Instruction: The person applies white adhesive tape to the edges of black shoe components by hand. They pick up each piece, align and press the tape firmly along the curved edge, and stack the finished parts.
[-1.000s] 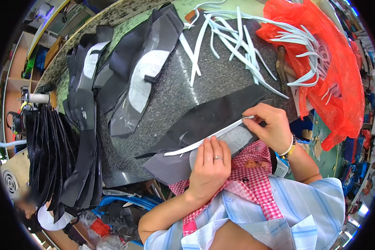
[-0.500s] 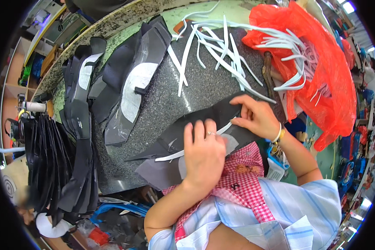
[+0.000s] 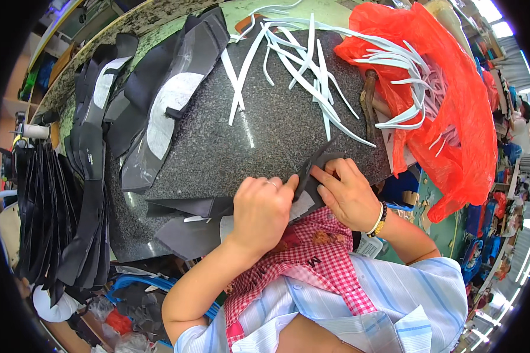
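Note:
At the near edge of the dark stone slab lies a black-and-grey material piece; its far black flap is folded toward me. A short bit of a white strip shows under the flap; the rest of that strip is hidden. My left hand, fingers curled, grips the middle of the fold. My right hand pinches the piece's right end, where the black material stands up between both hands. A pale patch shows below the fingers.
Several loose white strips lie on the slab's far part. A red plastic bag holding more strips is at the far right, beside a brown stick. Stacked black pieces lie left; more black pieces hang over the slab's left edge.
The black flap has been folded toward me over the white strip, covering most of it. Both hands have closed on the fold, and the right hand has moved a little nearer and left.

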Available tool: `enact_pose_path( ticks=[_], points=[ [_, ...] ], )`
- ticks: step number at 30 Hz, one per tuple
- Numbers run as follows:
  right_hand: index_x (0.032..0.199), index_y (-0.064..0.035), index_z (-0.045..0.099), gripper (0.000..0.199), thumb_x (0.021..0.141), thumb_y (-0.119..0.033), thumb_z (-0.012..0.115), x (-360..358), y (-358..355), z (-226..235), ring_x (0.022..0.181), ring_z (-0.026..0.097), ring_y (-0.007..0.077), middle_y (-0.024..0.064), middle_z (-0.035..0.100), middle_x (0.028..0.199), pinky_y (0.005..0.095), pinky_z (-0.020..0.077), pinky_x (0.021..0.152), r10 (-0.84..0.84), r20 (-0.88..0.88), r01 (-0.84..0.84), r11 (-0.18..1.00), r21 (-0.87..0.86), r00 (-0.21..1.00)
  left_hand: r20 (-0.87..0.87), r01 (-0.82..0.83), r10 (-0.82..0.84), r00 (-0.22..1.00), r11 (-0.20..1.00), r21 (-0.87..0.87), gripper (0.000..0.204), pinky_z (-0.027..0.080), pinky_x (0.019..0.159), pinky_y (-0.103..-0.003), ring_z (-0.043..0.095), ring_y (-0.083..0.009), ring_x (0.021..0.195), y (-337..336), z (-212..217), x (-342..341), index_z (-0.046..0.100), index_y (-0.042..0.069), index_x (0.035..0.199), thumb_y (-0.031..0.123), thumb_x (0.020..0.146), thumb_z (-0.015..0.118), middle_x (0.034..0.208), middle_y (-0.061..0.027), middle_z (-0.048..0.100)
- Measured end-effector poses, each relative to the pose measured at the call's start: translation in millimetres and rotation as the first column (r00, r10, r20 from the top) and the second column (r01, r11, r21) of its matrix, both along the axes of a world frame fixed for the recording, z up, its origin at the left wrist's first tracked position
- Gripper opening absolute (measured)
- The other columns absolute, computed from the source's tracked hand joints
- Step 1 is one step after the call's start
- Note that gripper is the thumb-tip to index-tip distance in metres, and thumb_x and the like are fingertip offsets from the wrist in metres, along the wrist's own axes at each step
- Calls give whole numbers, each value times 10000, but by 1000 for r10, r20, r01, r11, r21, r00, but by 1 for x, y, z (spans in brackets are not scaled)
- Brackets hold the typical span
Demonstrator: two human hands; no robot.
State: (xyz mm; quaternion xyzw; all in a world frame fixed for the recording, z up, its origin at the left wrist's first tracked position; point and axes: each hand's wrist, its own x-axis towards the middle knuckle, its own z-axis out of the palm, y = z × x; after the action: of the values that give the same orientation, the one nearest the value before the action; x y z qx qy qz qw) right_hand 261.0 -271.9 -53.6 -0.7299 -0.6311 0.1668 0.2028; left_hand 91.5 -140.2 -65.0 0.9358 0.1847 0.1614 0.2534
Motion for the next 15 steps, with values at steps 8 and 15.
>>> enact_pose_path(
  ticks=[8, 15],
  points=[
    [1285, -28, 590, 485, 834, -174, 692, 14, -1, 1, 888, 534, 292, 115, 528, 983, 380, 484, 799, 70, -72, -67, 997, 47, 995, -66, -158, 145, 987, 941, -299, 297, 524, 630, -388, 685, -315, 674, 7, 7, 11, 713, 33, 1057, 74, 763, 725, 793, -171, 701],
    [1302, -34, 566, 491, 854, -201, 675, 13, -3, -6, 915, 557, 292, 126, 556, 1019, 364, 496, 822, 33, -30, -30, 995, 91, 999, -41, -50, 39, 998, 947, -318, 265, 458, 560, -350, 592, -241, 565, 10, 6, 10, 725, 26, 1048, 57, 786, 701, 629, -77, 583]
  ],
)
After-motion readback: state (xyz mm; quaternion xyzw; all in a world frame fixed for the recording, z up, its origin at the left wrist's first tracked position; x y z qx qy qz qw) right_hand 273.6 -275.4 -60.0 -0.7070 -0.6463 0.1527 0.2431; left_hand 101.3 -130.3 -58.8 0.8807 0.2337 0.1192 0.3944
